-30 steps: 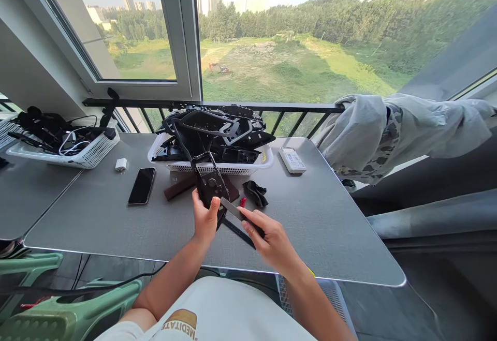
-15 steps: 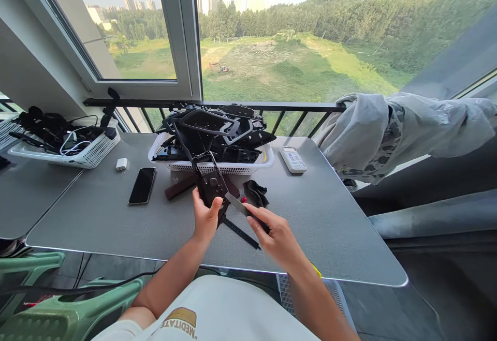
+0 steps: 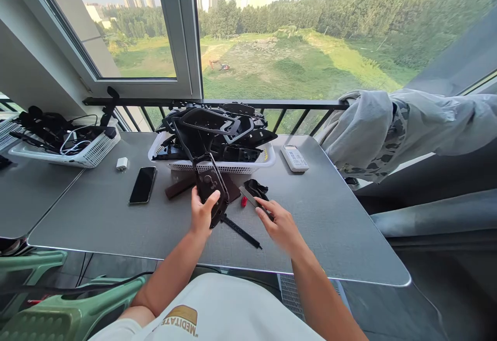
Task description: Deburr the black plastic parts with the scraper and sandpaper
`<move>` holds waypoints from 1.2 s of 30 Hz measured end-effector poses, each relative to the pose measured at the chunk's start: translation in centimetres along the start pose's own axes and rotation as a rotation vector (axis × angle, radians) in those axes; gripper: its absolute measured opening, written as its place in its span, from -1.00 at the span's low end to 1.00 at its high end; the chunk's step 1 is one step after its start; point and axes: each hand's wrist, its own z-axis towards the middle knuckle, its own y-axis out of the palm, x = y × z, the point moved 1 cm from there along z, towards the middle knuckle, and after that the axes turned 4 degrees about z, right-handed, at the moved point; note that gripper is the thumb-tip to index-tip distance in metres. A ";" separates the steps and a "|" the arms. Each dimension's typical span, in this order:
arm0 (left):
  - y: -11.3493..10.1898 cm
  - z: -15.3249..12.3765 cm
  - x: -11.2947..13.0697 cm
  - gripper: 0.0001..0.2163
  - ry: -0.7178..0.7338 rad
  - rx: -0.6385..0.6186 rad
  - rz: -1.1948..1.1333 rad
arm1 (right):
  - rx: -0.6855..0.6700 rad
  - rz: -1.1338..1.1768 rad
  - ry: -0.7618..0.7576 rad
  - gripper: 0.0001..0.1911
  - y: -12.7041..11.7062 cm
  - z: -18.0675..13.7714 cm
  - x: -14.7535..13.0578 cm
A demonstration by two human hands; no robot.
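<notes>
Far left, a white perforated plastic basket (image 3: 95,153) holds black items (image 3: 41,126) and white cable (image 3: 69,142). Centre, the left hand (image 3: 201,213) grips a black plastic part (image 3: 209,184) before a white rectangular basket (image 3: 268,159) of black pieces (image 3: 217,126); the right hand (image 3: 280,223) pinches a flat grey tool (image 3: 247,194).

At ten o'clock I see a dark-screened phone (image 3: 142,185) on the grey table (image 3: 330,211), a white charger (image 3: 121,164) just past it, and a white basket (image 3: 95,153) heaped with black gear (image 3: 41,128) farther off. At one, I have a white device (image 3: 294,158); at two, grey cloth (image 3: 367,129) hangs by the railing (image 3: 298,105). Outside, at twelve, stands an excavator (image 3: 224,66).
</notes>
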 end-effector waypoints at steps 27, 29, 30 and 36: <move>-2.0 0.6 -1.9 -0.46 -0.029 0.027 -0.077 | -0.126 -0.454 0.209 -0.58 4.5 6.5 1.4; -1.9 0.5 -2.0 -0.45 -0.029 0.028 -0.062 | -0.131 -0.438 0.161 -0.59 4.9 7.5 0.7; -1.8 0.4 -2.0 -0.45 -0.028 0.028 -0.054 | -0.140 -0.428 0.140 -0.59 5.2 8.1 0.4; -1.9 0.3 -2.0 -0.44 0.002 0.029 -0.041 | -0.192 -0.384 0.130 -0.50 7.9 11.0 -1.3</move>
